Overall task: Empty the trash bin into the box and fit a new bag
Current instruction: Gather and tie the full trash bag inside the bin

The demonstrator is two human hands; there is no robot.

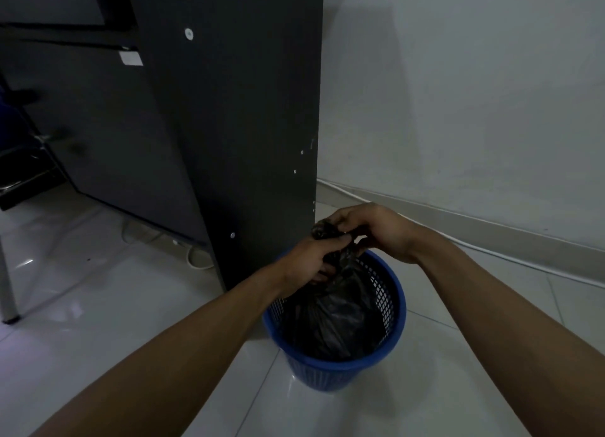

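Observation:
A blue mesh trash bin (391,331) stands on the white tiled floor, beside a dark desk panel. Inside it sits a full black bag (337,322), its mouth gathered into a twisted neck above the rim. My left hand (311,259) grips the neck just above the bin. My right hand (376,230) pinches the bunched top of the bag a little higher. No box is in view.
The dark desk side panel (248,125) rises directly behind the bin on the left. A white wall (458,92) with a skirting board and a white cable (491,253) runs on the right. A metal leg (8,292) stands at far left.

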